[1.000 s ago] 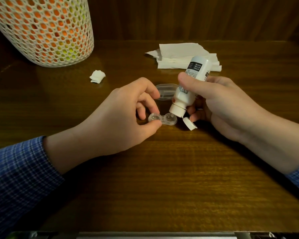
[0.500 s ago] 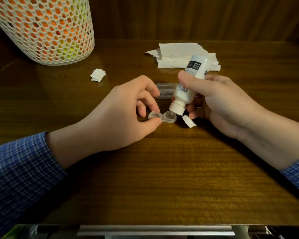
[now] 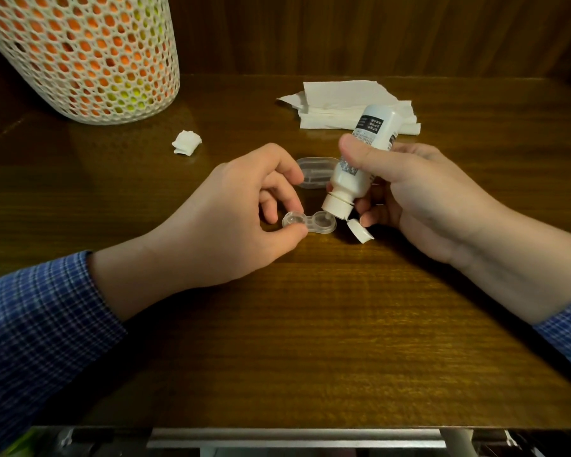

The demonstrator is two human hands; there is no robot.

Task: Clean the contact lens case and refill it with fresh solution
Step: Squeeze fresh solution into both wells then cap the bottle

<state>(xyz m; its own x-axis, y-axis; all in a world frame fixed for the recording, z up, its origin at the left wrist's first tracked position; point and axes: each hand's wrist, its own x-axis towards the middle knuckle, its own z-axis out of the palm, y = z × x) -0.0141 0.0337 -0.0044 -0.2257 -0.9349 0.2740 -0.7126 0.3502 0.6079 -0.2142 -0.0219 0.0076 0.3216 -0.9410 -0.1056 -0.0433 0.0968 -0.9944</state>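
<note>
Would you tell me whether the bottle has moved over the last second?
No. The bottle still points its nozzle at the right well of the case, and its base still overlaps the paper towels.

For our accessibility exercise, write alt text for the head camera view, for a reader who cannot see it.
A person's right hand tips a white solution bottle, its flip cap hanging open, nozzle-down over the right well of an open contact lens case that the left hand pinches steady on a wooden table. Behind lie paper towels, a crumpled tissue and a mesh basket.
</note>
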